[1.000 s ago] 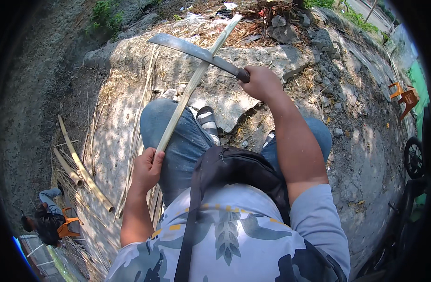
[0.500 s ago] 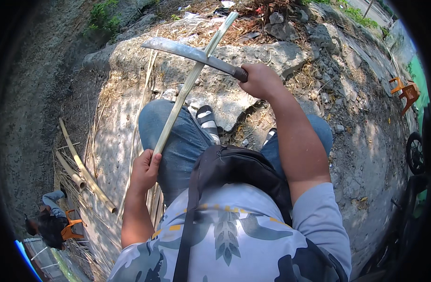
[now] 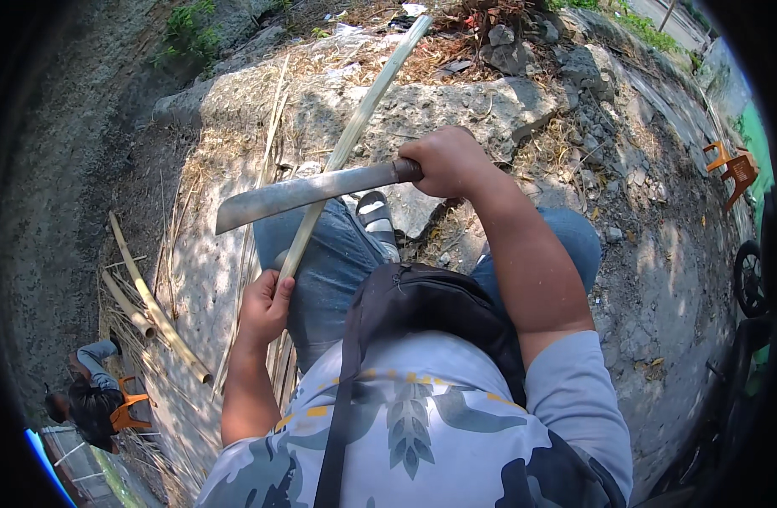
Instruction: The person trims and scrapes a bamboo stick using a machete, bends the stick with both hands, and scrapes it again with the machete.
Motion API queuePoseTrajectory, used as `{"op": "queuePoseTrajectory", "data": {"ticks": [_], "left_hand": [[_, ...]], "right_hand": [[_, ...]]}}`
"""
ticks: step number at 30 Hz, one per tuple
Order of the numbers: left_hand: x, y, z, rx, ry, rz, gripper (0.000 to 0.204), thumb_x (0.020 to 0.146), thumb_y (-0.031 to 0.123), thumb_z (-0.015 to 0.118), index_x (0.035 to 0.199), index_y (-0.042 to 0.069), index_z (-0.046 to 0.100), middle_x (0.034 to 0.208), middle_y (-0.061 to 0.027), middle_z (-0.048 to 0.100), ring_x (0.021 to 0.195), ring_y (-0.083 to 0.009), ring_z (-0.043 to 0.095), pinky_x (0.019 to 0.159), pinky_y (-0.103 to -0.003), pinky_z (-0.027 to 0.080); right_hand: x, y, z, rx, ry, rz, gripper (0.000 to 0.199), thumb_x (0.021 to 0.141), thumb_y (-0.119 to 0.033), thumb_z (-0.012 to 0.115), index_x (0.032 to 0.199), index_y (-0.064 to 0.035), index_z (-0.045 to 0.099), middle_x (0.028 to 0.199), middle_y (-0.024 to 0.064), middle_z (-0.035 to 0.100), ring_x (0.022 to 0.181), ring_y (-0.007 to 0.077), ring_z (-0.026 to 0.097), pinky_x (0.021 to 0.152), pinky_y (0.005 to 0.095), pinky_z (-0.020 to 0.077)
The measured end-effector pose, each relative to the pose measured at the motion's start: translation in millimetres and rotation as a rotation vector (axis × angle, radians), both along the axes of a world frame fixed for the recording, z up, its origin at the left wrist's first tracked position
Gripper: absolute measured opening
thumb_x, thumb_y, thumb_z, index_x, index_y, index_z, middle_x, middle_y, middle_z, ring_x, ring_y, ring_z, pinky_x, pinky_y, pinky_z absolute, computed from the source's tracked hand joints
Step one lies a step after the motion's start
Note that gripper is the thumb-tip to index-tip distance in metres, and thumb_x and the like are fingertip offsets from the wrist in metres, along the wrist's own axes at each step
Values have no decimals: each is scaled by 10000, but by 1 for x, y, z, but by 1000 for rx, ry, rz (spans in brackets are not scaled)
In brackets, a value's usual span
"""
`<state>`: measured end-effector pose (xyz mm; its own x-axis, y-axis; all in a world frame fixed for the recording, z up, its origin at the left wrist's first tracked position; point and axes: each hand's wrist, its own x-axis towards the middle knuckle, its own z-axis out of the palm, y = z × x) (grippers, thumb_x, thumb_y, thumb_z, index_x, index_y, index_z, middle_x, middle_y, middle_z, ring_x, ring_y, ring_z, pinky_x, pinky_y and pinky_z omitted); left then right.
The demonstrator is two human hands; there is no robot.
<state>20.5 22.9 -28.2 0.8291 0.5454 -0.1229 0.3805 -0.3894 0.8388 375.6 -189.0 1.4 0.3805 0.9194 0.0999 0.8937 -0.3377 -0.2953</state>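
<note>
Pale bamboo strip [image 3: 355,135], long and thin, lies tilted under a grey machete blade [image 3: 308,193]. Left hand [image 3: 266,306] fingers wrap the strip; right hand [image 3: 443,161] fingers clench the machete's handle.

Bamboo strip [image 3: 355,135]: long, pale green-yellow, narrow, slanting from lower left near the knee up to upper right over the concrete slab. Machete [image 3: 308,190]: grey, worn metal blade (dark handle end), lying nearly horizontal, crossing over the strip at mid-length, tip pointing left.

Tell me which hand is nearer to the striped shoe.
Right. The right hand grips the machete just above the striped shoe; the left hand holds the bamboo strip lower, farther left.
</note>
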Motion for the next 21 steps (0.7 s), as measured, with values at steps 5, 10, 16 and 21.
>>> {"op": "queuePoseTrajectory", "data": {"ticks": [5, 10, 16, 21], "left_hand": [[2, -1, 2, -4, -17, 21, 361, 1062, 351, 646, 906, 26, 629, 653, 62, 532, 579, -33, 436, 515, -246, 350], [2, 1, 2, -31, 12, 7, 372, 1064, 362, 641, 902, 28, 624, 646, 57, 526, 574, -35, 444, 508, -248, 359], [0, -2, 2, -34, 25, 42, 376, 1064, 381, 635, 886, 51, 606, 638, 60, 510, 549, -37, 452, 487, -245, 367], [4, -3, 5, -24, 18, 35, 365, 1064, 380, 635, 889, 62, 606, 635, 64, 505, 543, -34, 451, 486, -241, 368]], "right_hand": [[28, -21, -9, 12, 112, -361, 226, 829, -281, 773, 1019, -166, 734, 945, 122, 747, 907, 363, 719, 793, 488, 570], [33, -21, -19, 33, 204, -454, 274, 854, -321, 777, 1077, -167, 739, 966, 141, 746, 928, 374, 714, 816, 492, 563], [25, -17, -7, 69, 244, -409, 252, 839, -260, 736, 1063, -143, 731, 1005, 136, 747, 987, 363, 715, 876, 492, 564], [29, -20, -14, 136, 226, -392, 230, 829, -256, 751, 1026, -138, 743, 917, 160, 736, 896, 380, 714, 805, 485, 559]]}}
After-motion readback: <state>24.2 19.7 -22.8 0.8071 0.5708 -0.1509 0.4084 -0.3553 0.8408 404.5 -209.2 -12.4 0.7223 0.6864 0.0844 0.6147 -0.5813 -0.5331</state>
